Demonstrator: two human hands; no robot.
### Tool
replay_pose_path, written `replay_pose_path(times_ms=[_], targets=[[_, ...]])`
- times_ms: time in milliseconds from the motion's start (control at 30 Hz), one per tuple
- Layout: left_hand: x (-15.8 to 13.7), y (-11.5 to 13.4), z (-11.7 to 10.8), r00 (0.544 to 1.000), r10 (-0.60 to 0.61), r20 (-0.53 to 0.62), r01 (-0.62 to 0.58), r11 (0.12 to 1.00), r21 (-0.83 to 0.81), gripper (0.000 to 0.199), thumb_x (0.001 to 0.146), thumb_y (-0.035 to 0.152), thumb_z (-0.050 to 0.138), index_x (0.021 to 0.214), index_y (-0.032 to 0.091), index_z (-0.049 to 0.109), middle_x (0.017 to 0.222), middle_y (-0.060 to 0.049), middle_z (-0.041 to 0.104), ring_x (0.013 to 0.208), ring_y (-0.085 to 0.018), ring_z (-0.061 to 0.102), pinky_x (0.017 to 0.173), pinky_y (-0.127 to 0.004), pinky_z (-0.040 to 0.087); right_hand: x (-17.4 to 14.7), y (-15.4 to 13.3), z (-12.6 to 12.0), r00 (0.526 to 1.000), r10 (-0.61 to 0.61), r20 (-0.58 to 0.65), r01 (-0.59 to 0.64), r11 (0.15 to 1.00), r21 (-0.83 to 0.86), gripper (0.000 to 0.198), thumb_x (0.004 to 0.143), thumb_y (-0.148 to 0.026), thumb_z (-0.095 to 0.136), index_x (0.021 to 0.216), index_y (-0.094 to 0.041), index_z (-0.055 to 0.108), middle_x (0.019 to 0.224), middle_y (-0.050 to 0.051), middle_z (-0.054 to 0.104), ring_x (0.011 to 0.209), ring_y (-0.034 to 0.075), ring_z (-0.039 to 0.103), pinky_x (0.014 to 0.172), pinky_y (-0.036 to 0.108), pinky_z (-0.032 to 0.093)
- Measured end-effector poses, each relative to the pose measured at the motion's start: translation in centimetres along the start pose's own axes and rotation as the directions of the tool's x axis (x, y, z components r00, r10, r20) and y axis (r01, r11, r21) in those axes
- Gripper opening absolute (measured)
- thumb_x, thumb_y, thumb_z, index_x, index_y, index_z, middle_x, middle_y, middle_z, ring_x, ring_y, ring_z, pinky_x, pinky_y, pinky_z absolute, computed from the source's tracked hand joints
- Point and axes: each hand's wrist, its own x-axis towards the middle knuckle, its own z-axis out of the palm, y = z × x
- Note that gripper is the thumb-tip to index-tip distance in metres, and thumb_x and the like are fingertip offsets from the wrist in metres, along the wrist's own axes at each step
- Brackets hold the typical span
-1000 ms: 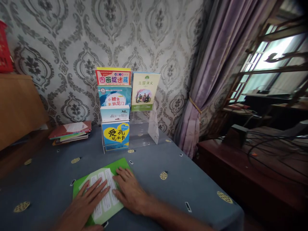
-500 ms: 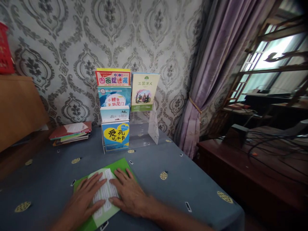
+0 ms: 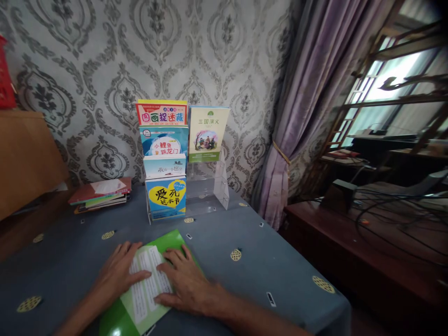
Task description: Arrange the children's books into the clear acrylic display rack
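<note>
A green book (image 3: 142, 301) with a pale printed panel lies on the blue tablecloth close to me. My left hand (image 3: 121, 270) rests at its left side, thumb stretched over the panel and fingers along the upper left edge. On the book's right half lies my right hand (image 3: 185, 282), fingers spread and a little bent, thumb on the printed text. Neither hand is closed round anything. Behind the book stands a clear acrylic rack (image 3: 224, 189). Its left column carries several books, the lowest a blue one with a yellow heart (image 3: 166, 198); a cream-and-green book (image 3: 208, 133) sits at upper right.
A stack of books (image 3: 101, 193) lies at the back left, near a wooden cabinet (image 3: 30, 158). The tablecloth (image 3: 280, 261) reaches an edge at the right. Beyond it are a purple curtain (image 3: 276, 172) and a dark red surface (image 3: 325, 233) with tangled black cables (image 3: 392, 219).
My left hand has shifted left and up towards the book's edge, baring more of the printed panel. My right hand stays nearly in place. The view has moved slightly.
</note>
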Motion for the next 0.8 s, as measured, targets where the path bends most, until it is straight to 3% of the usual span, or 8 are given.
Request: replay_pose_path(times_ms=[200,267,367,500,633,733,800], targets=[[1.0,1.1,-2.2,0.993,-0.068,0.101,0.069,0.998,0.0,0.045,0.081,0.053,0.06,0.111,0.02,0.067,0.117,-0.013,0.068,0.114,-0.035,0.064,0.092,-0.045,0.053,0.2,0.5,0.9,0.997,-0.065,-0.034,0.063,0.997,-0.048,0.052,0.086,-0.058,0.069,0.12,-0.02,0.065,0.123,0.011,0.062,0.118,0.027,0.054,0.105,0.045,0.042],[1.4,1.3,-3.0,0.989,-0.071,0.133,0.076,0.997,-0.031,0.042,0.084,0.049,0.056,0.111,0.02,0.067,0.12,-0.013,0.069,0.117,-0.034,0.064,0.092,-0.043,0.054,0.2,0.5,1.0,0.995,-0.099,-0.023,0.098,0.994,-0.041,0.045,0.087,-0.055,0.069,0.116,-0.019,0.066,0.12,0.009,0.064,0.111,0.024,0.055,0.099,0.039,0.045],[2.1,1.4,-3.9,0.99,-0.034,0.14,0.045,0.996,-0.076,0.038,0.087,0.045,0.049,0.109,0.021,0.068,0.112,-0.011,0.074,0.107,-0.03,0.07,0.088,-0.04,0.056,0.1,0.6,1.1,0.987,-0.159,-0.004,0.159,0.987,-0.024,0.038,0.089,-0.049,0.07,0.112,-0.019,0.067,0.114,0.007,0.065,0.104,0.021,0.057,0.093,0.033,0.047],[2.4,2.0,-5.3,0.998,-0.017,0.054,0.021,0.997,-0.075,0.039,0.09,0.051,0.046,0.106,0.023,0.069,0.106,-0.009,0.075,0.098,-0.029,0.072,0.083,-0.038,0.057,0.0,0.5,1.0,0.984,-0.178,0.013,0.178,0.983,-0.04,0.032,0.091,-0.044,0.068,0.112,-0.02,0.068,0.112,0.006,0.065,0.102,0.02,0.06,0.084,0.029,0.048],[1.8,4.4,-7.7,0.998,0.029,-0.053,-0.025,0.997,0.067,0.037,0.097,0.049,0.041,0.101,0.025,0.069,0.107,-0.006,0.073,0.093,-0.025,0.072,0.071,-0.031,0.055,0.2,0.2,0.7,0.993,-0.114,-0.021,0.113,0.993,-0.042,0.023,0.093,-0.035,0.065,0.11,-0.02,0.07,0.102,0.004,0.071,0.092,0.018,0.065,0.072,0.025,0.046],[1.0,6.3,-9.1,0.981,0.143,-0.134,-0.114,0.972,0.206,0.041,0.102,0.043,0.033,0.092,0.026,0.069,0.092,-0.003,0.07,0.072,-0.018,0.07,0.054,-0.024,0.046,0.4,0.0,0.1,0.994,-0.085,-0.069,0.083,0.996,-0.026,0.018,0.094,-0.027,0.061,0.107,-0.019,0.072,0.097,0.003,0.075,0.085,0.016,0.068,0.069,0.024,0.045],[0.3,7.0,-9.7,0.944,0.249,-0.216,-0.19,0.946,0.261,0.042,0.104,0.04,0.032,0.087,0.025,0.068,0.084,-0.002,0.067,0.067,-0.016,0.067,0.052,-0.023,0.044,0.3,-0.1,-0.4,0.993,-0.066,-0.093,0.066,0.998,-0.006,0.018,0.094,-0.022,0.059,0.103,-0.019,0.073,0.094,0.002,0.077,0.082,0.015,0.069,0.069,0.024,0.044]])
